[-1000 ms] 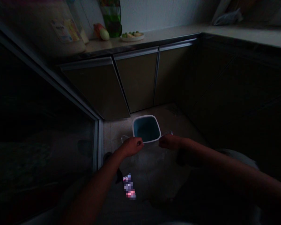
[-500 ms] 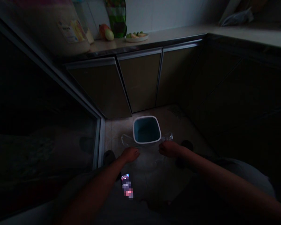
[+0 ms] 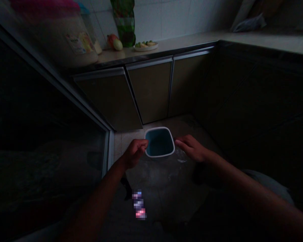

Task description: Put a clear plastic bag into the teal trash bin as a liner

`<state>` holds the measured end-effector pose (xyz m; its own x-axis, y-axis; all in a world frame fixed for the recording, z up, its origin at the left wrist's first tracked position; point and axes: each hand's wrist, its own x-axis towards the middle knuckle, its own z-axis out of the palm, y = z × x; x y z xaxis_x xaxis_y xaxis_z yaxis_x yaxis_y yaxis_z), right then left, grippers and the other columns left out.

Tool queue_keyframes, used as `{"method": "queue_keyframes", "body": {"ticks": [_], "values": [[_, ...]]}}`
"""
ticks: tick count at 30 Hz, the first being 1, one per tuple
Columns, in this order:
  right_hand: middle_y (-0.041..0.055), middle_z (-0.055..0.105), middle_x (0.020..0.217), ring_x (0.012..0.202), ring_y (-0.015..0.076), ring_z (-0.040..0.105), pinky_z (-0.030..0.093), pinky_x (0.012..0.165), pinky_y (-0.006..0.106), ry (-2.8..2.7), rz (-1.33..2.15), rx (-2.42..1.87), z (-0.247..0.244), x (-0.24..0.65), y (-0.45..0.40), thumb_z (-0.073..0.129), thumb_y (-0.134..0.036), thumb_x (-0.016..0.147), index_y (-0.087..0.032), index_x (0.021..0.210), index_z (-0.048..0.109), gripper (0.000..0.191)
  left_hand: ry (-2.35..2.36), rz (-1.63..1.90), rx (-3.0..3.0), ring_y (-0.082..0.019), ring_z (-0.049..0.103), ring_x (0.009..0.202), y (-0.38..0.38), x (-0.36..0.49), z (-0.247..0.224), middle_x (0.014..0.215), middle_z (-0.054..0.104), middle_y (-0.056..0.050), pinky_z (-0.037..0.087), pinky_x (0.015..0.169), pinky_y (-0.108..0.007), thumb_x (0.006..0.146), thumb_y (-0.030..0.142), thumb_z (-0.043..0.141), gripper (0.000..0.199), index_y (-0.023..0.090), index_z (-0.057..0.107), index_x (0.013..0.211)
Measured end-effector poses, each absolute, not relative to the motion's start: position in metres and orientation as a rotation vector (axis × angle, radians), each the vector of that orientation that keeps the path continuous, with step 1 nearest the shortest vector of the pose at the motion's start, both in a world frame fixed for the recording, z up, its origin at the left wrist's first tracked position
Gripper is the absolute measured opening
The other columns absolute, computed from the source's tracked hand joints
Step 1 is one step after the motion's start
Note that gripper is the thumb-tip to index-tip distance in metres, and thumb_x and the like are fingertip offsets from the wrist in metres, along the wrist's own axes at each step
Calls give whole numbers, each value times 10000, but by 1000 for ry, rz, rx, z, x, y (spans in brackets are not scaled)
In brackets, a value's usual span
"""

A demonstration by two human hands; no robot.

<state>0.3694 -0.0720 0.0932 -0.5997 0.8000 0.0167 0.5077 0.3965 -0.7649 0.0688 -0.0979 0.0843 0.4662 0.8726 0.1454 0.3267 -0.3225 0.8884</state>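
Head view: a teal, rounded-square bin with a white rim (image 3: 159,142) stands just below the frame's centre. The left hand (image 3: 134,154) curls at its left edge, the right hand (image 3: 191,148) beside its right edge, near crinkled clear plastic (image 3: 181,161); their grip cannot be told.

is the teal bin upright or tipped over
Upright: the teal bin has its mouth facing up, white rim uppermost, between the left hand and right hand.
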Motion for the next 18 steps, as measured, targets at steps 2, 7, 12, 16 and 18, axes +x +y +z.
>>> {"method": "queue_keyframes", "body": {"ticks": [2, 7, 12, 16, 18], "values": [[-10, 384, 621, 559, 154, 351, 314, 582, 313, -2134, 1029, -846, 128, 372, -95, 176, -847, 972, -240, 667, 364, 704, 882, 918, 1893, -147, 248, 580, -119, 65, 123, 611, 263, 37, 232, 570, -333, 767, 1023, 266, 774, 255, 260, 667], [-12, 238, 582, 541, 173, 271, 289, 534, 338, -1927, 1196, -785, 155, 374, -82, -79, -1021, 746, -262, 637, 230, 827, 759, 757, 1701, -137, 254, 515, -99, 64, 158, 530, 250, 27, 258, 528, -331, 860, 943, 283, 745, 249, 250, 590], [-59, 113, 542, 494, 132, 121, 156, 446, 289, -1691, 1479, -1305, 80, 377, 26, -228, -983, 675, -270, 650, 144, 805, 969, 808, 1221, -79, 83, 439, 7, 49, 93, 491, 98, 89, 139, 429, -266, 609, 1062, -102, 849, 273, 210, 580], [-66, 121, 547, 498, 123, 114, 134, 452, 273, -1650, 1588, -1291, 38, 379, 54, -159, -1015, 692, -273, 649, 136, 800, 959, 813, 1080, -73, 123, 418, 35, 33, 61, 490, 151, 83, 147, 411, -250, 627, 1039, -81, 849, 262, 257, 575], [-68, 120, 548, 498, 120, 112, 124, 456, 273, -1624, 1590, -1280, 34, 380, 51, -100, -1039, 692, -274, 646, 135, 802, 936, 858, 1053, -73, 143, 413, 33, 29, 61, 493, 166, 81, 167, 408, -248, 644, 1038, -53, 845, 260, 270, 581]]}}
